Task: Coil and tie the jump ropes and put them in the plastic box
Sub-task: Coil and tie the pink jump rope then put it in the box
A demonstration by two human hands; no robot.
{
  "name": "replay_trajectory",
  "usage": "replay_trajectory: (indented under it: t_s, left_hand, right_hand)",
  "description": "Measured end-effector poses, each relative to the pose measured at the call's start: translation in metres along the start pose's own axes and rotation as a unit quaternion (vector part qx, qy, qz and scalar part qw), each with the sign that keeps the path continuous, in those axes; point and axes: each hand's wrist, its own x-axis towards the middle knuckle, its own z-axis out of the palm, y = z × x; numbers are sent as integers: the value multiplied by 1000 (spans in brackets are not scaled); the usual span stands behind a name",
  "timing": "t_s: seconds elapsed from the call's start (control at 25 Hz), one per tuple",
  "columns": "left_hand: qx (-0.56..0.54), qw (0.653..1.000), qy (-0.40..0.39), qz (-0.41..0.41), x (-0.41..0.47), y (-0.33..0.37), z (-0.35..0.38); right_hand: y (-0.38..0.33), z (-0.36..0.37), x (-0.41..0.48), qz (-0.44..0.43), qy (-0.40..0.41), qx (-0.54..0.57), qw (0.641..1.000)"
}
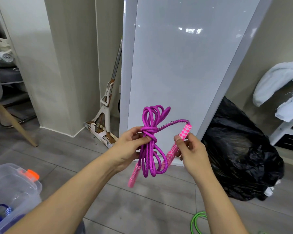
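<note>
**Purple rope knotted, held in both hands**

The left hand [130,146] pinches the coiled purple jump rope [150,159] between thumb and curled fingers, just below the knot [149,130] that binds the loops. Loops stand above this hand and hang beneath it, and one pink handle [134,174] dangles under its wrist. The right hand [192,150], close beside the left, pinches the other pink checked handle [184,131] between thumb and fingertips. A short stretch of rope runs from the knot to that handle. The clear plastic box [17,188] with an orange latch [32,174] sits low, left of the left forearm, with a blue rope [0,212] inside. A green rope [195,222] lies on the floor beneath the right forearm. A black bin bag [240,159] is right of the right hand.
</note>
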Motion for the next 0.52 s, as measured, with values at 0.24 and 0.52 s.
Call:
replay_trajectory:
  t_s: [0.24, 0.52]
  left_hand:
    - [61, 997, -26, 45, -3, -3, 5]
    - [77, 993, -71, 57, -4, -4, 7]
  right_hand:
    - [1, 23, 2, 188, 31, 198, 962]
    - [-7, 31, -2, 381, 6, 259, 888]
